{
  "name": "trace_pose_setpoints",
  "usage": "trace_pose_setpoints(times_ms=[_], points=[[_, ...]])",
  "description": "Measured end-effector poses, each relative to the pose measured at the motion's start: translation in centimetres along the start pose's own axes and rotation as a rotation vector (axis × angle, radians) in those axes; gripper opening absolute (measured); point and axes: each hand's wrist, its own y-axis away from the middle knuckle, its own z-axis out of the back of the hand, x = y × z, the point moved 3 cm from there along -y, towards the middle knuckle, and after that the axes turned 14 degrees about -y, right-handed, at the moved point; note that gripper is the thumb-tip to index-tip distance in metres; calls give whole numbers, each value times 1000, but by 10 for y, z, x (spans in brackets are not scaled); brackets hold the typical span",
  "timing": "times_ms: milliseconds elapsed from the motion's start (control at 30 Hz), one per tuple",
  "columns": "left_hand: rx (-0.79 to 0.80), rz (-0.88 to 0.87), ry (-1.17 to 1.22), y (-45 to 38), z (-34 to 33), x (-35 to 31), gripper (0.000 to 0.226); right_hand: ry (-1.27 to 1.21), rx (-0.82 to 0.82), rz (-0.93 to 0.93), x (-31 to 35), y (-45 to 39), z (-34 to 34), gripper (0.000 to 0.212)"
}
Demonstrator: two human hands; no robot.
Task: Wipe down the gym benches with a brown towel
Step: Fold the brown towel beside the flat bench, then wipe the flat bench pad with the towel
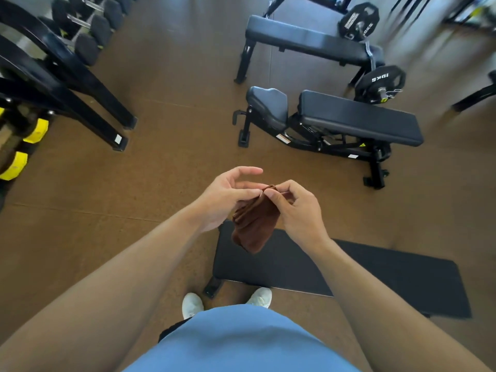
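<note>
**Towel pinched at its top edge, benches not yet touched**

We hold the brown towel [253, 224] in mid-air in front of us, bunched and folded. Our right hand [298, 210] pinches its upper edge between thumb and fingertips, and our left hand [228, 200] meets it at the same spot, thumb and forefinger closed on the fabric while the other fingers are spread loose. Both grips sit at the very top; everything below them hangs free.

The towel's long axis runs from the pinch down and slightly toward our left arm, with the free end pointing at the floor. That lower end hangs just above the near bench [349, 272], whose pad lies directly beneath the grip, without visibly touching it.

We judge the main risk to be the thin hold. Two fingertip pinches on one corner could slip if we shake the cloth open, and it would drop onto the pad or the floor. A second risk is wiping with it still wadded: a tight bundle would touch only a narrow strip and leave streaks unwiped. Beyond the grip, the adjustable bench [359, 116] and the flat bench [303, 38] wait; a loaded barbell [373, 57] leans on the farther one, and the dangling end could snag it.
</note>
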Motion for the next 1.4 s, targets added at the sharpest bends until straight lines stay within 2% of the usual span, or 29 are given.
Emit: trace_pose_setpoints(times_ms=[33,100,167,200,300,467,533,667,733,867,967,1067,1133,1267,1333,1400], points=[[11,2,-30,5,4,4,42,-16,-17,0,-2,4,-4,11],[59,24,-265,13,10,18,48,-20,-18,-4,-5,12,-14,12],[92,71,-564,21,17,40,40,-3,-1,-29,-10,20,-24,14],[77,99,-637,24,23,51,33,-3,0,-53,-13,24,-27,15],[64,156,-674,30,47,74,25,-35,-42,-138,-29,33,-32,19],[77,137,-745,21,67,94,12,55,-135,-247,-63,42,-36,28],[83,111,-768,8,68,105,14,64,-170,-298,-78,35,-37,31],[-33,111,-815,-24,77,127,20,-156,-206,-426,-116,3,-46,27],[-105,84,-860,-47,85,133,17,-218,-219,-442,-133,-19,-49,23],[-138,8,-933,-89,95,145,16,-207,-248,-371,-161,-60,-53,17],[-182,-33,-966,-103,96,163,18,-130,-215,-308,-182,-71,-55,12],[-147,10,-946,-103,92,209,19,-34,-190,-299,-217,-59,-57,11],[-42,76,-954,-100,87,253,24,44,-159,-326,-252,-43,-60,11],[326,316,-923,-87,75,350,41,334,6,-520,-360,-3,-69,22],[315,350,-879,-85,73,385,39,465,58,-588,-406,14,-75,21],[171,342,-860,-91,77,411,37,540,44,-476,-431,12,-87,23]])
